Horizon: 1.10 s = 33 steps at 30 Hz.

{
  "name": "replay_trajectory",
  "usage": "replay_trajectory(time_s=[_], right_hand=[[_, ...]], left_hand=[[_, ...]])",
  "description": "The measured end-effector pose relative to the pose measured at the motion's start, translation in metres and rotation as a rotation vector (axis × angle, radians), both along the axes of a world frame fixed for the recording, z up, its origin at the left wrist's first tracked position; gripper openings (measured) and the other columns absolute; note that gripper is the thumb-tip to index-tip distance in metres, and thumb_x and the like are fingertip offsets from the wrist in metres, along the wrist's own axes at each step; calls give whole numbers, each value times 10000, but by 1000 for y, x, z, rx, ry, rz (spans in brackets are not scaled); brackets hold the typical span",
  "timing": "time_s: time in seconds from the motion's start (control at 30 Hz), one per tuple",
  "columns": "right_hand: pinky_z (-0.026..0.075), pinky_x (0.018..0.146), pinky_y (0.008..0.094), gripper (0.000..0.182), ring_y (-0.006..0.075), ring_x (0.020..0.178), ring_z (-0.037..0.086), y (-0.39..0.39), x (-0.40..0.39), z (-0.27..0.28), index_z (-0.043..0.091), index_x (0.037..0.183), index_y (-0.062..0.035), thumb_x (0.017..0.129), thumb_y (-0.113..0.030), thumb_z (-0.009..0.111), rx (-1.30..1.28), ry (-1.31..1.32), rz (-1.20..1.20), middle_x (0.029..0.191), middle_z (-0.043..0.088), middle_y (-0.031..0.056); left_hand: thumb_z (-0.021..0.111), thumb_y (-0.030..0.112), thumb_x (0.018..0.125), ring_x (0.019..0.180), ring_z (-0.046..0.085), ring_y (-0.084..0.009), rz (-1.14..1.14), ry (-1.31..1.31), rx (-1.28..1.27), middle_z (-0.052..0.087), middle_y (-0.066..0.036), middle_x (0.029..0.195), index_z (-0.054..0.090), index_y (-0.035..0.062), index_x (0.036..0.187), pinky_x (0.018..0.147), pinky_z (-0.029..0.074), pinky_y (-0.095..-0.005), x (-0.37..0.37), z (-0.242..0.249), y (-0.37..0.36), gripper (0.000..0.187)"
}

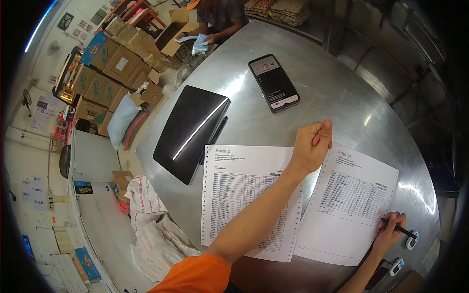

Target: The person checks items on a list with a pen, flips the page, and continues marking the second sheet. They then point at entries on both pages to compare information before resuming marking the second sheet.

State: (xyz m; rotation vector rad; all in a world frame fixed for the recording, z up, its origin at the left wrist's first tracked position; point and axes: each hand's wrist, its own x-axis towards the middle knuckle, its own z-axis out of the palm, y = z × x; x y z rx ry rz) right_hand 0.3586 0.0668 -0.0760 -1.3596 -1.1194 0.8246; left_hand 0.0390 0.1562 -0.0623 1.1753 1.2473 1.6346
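Observation:
My left hand [314,145] is closed in a fist over the top edges of two printed forms, and nothing shows in its fingers. Its forearm crosses the left form [234,195] and hides part of its table. To the right, my right hand [389,229] grips a black pen [403,230] at the right edge of the right form [337,239]. Both forms carry a "Sagaja" heading and have punched side strips. Beyond my left hand lies a smartphone [273,83] with its screen lit. A dark tablet [190,132] sits left of the phone, touching or close to the left form.
The forms lie on a steel table [332,83]. Two small white devices [412,240] [396,266] are near my right hand. Across the table, another person [222,19] holds light-blue papers. Cardboard boxes [110,73], white sacks [151,224] and egg trays [288,10] stand around.

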Motion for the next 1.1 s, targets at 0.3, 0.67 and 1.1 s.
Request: replay_trajectory(time_s=[0.3, 0.67, 1.1], right_hand=[[329, 382, 189, 261, 62, 479, 391, 0, 4, -4, 358, 747, -82, 944, -104, 528, 16, 21, 3, 674, 493, 52], [338, 397, 187, 260, 63, 485, 384, -1, 5, -5, 354, 754, -82, 950, -128, 518, -12, -2, 9, 678, 491, 51], [334, 392, 195, 246, 75, 477, 399, 4, 0, 1, 362, 764, -87, 953, -149, 508, 1, 30, -51, 669, 486, 48]], left_hand=[[436, 413, 989, 489, 397, -84, -5, 0, 2, 427, -24, 490, 315, 63, 536, 466, 335, -262, 0, -2, 1, 585], [432, 411, 991, 497, 392, -82, -8, 1, -9, 432, -20, 501, 320, 62, 546, 471, 337, -261, 0, -1, 0, 577], [402, 431, 996, 516, 417, -80, -21, -1, -36, 478, -13, 524, 517, 26, 569, 498, 336, -251, -5, -3, 0, 600]])
